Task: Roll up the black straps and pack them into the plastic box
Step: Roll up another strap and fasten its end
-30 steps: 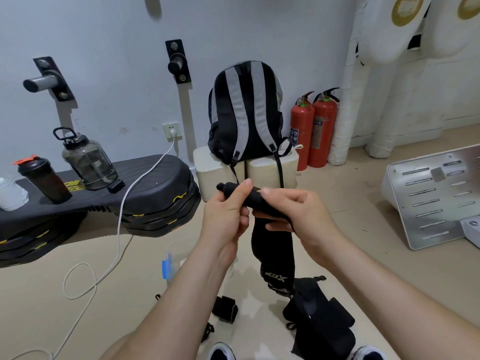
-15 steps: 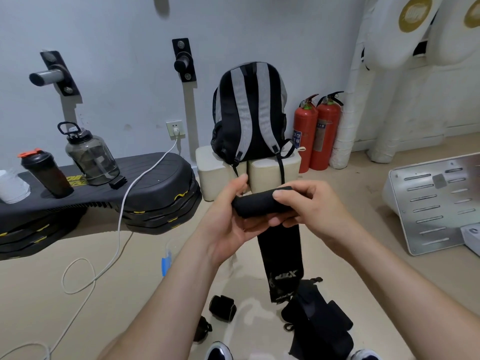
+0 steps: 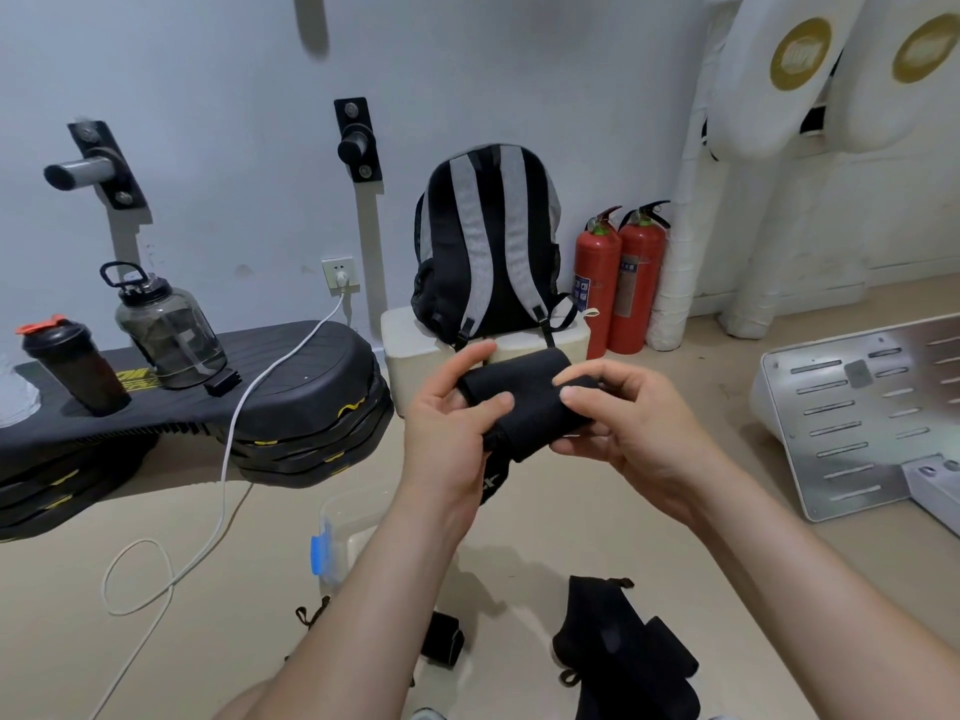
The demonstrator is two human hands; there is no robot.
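Head view — both hands (image 3: 545,423) raised, clasping rolled strap (image 3: 524,402).

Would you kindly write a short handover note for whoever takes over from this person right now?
Left hand: closed on the left end of the rolled black strap.
Right hand: closed on the roll's right end; a short tail with white lettering hangs below.
Plastic box: on the floor, lower left, partly hidden by the left forearm.
On the floor: a small rolled strap and a heap of loose straps.
Done: this strap is nearly rolled.
Left: finish the tail, put both rolls in the box, then roll and pack the heap.
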